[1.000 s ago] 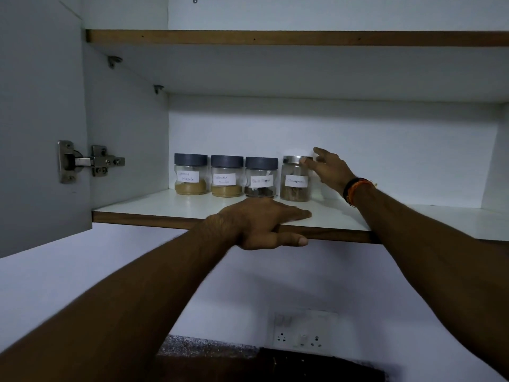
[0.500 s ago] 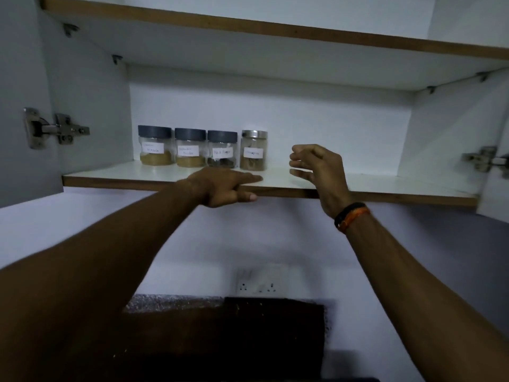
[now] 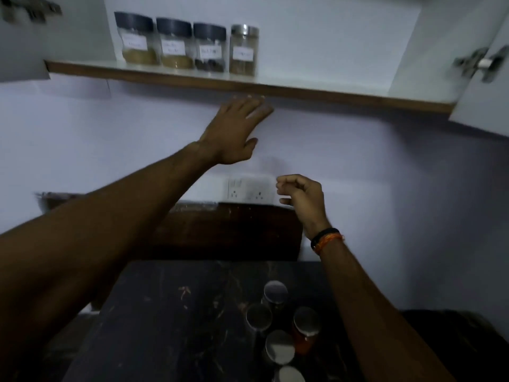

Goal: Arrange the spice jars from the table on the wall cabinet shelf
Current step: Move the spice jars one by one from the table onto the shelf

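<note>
Several labelled spice jars stand in a row on the cabinet shelf [image 3: 316, 91]: three with dark lids [image 3: 176, 44] and, at the right end, one with a silver lid [image 3: 243, 51]. My left hand [image 3: 234, 130] is flat with its fingertips at the shelf's front edge, below the silver-lidded jar. My right hand [image 3: 301, 197] hangs lower in front of the wall, fingers loosely curled, holding nothing. On the dark table [image 3: 179, 326] below stand several silver-lidded jars [image 3: 275, 293], one with red contents [image 3: 304, 330].
An open cabinet door with a hinge [image 3: 480, 64] juts out at the upper right; another hinge [image 3: 30, 11] shows at the upper left. A white wall socket [image 3: 248, 188] sits behind my right hand. A dark wooden panel [image 3: 228, 232] backs the table.
The view has tilted down, bringing the table jars into sight. My right hand has left the silver-lidded jar on the shelf and dropped, empty. My left hand slid off the shelf top to its edge.
</note>
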